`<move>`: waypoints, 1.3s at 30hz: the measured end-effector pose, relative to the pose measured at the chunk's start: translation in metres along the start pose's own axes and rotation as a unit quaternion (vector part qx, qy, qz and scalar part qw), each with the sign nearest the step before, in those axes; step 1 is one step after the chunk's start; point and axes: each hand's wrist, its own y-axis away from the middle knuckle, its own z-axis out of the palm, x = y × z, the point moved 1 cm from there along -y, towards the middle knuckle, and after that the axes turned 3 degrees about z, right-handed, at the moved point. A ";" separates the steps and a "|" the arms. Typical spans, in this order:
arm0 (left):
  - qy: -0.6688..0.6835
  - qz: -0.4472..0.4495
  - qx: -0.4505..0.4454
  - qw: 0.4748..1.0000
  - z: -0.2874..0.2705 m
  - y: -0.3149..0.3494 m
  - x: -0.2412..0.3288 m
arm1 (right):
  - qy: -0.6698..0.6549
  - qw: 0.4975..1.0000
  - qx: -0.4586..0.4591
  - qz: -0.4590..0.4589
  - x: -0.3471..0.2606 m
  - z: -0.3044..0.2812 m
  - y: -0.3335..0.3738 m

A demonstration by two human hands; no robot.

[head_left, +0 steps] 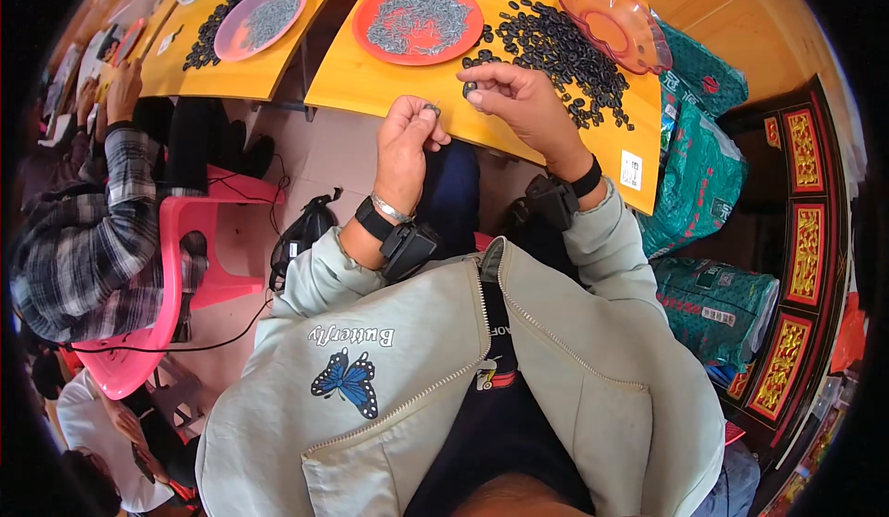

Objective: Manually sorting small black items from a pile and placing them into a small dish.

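Note:
Just over the near edge of a yellow table (343,80), my left hand (407,145) is closed, thumb and forefinger pinching a small dark part (431,108) with a thin pin-like tip showing. My right hand (526,108) faces it, a small round black part (469,88) pinched at its fingertips. The two hands are a little apart. Beyond them lies a red plate (475,28) of small grey metal pins or screws (417,22). A loose spread of small black plastic parts (556,49) covers the table around and beyond my right hand.
An orange scalloped dish (648,47) stands at the table's far right. Green bags (694,179) crowd the right side. On the left table are a pink plate (231,40) and more black parts (208,40). A person in a checked sleeve (130,193) sits left on a pink chair (171,267).

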 end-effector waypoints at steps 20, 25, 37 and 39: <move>0.127 0.038 -0.032 0.991 0.003 0.001 0.005 | -0.071 0.997 -0.030 0.014 -0.003 0.024 0.010; 0.122 0.036 -0.030 0.991 0.003 0.001 0.006 | -0.105 0.994 -0.028 0.014 -0.005 0.027 0.013; 0.121 0.024 -0.034 0.992 0.002 0.000 0.002 | -0.142 0.989 -0.033 0.006 -0.003 0.030 0.011; 0.124 0.020 -0.033 0.992 0.003 0.000 0.002 | -0.142 0.989 -0.036 0.005 -0.001 0.030 0.010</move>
